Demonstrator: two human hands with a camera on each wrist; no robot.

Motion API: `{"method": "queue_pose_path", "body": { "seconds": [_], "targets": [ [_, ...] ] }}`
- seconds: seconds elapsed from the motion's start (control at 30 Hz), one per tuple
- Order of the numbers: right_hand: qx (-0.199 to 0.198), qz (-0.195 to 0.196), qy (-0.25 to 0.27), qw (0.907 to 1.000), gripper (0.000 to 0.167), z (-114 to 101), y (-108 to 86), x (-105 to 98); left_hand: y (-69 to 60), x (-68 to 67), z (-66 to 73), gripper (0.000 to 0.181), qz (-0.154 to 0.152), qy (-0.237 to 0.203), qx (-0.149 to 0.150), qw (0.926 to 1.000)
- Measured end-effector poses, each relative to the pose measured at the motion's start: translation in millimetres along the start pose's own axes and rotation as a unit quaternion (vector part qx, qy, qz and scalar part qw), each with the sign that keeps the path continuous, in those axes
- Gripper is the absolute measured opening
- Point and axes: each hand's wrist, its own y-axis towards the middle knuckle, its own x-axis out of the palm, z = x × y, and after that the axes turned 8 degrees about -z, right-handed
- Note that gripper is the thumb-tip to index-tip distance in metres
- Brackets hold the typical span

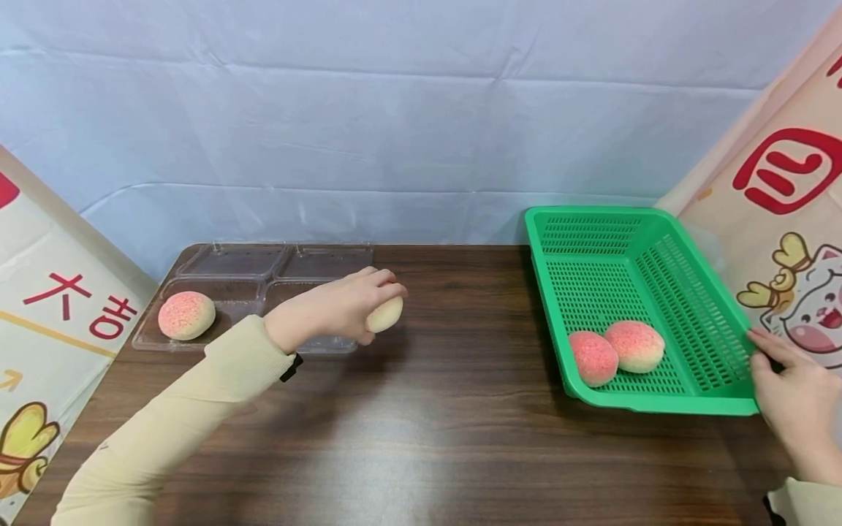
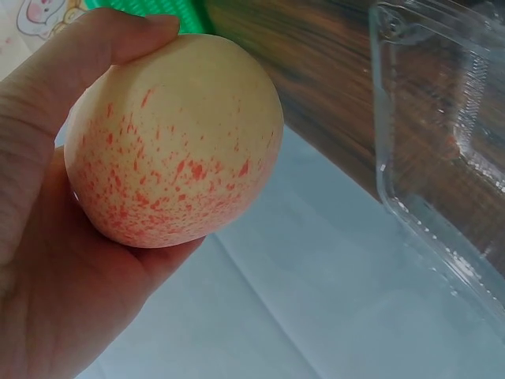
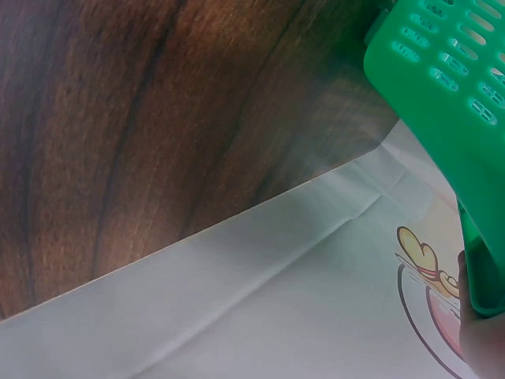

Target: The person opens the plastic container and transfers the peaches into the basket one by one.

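My left hand [image 1: 342, 303] grips a pale yellow peach [image 2: 177, 150] with pink-red speckles, held above the table just right of a clear plastic tray [image 1: 264, 291]. The thumb presses on one side of the fruit in the left wrist view. Another peach [image 1: 187, 315], pink on top, sits in the tray's front left compartment. On the right, my right hand [image 1: 794, 400] holds the rim of a green slotted basket [image 1: 664, 403] at its front right corner. Inside the basket, a pink peach [image 1: 593, 358] and a pink-and-yellow peach [image 1: 635, 346] touch each other near the front left.
A dark wood-grain table [image 1: 447, 438] carries the tray and basket. Pale blue cloth [image 1: 408, 131] hangs behind it. Printed cloths border both sides, the right cloth [image 1: 763, 197] close to the basket and my right hand.
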Motion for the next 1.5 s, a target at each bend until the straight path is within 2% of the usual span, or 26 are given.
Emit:
{"method": "queue_pose_path", "body": {
  "seconds": [0.67,0.97,1.13,1.33,1.5],
  "targets": [
    [-0.018,0.006,0.0,0.9998,0.032,-1.0,1.4,-2.5,13.1,-4.4,10.9,0.066,-0.011,0.009,0.009,0.9999],
    [0.009,-0.002,0.0,1.0,0.035,-1.2,0.4,-1.6,17.9,-5.3,14.5,0.067,-0.02,0.007,0.01,0.9997],
    [0.005,0.004,0.0,1.0,0.035,-0.2,0.6,-0.3,19.8,-5.3,16.1,0.067,-0.022,0.005,0.007,0.9997],
    [0.004,0.008,0.001,1.0,0.034,0.6,1.0,-0.2,23.1,-6.1,18.3,0.065,-0.014,0.002,0.018,0.9998],
    [-0.012,0.026,0.013,0.9995,0.033,2.1,0.2,1.1,26.6,-6.3,20.4,0.064,-0.005,0.003,0.028,0.9996]
  ]
}}
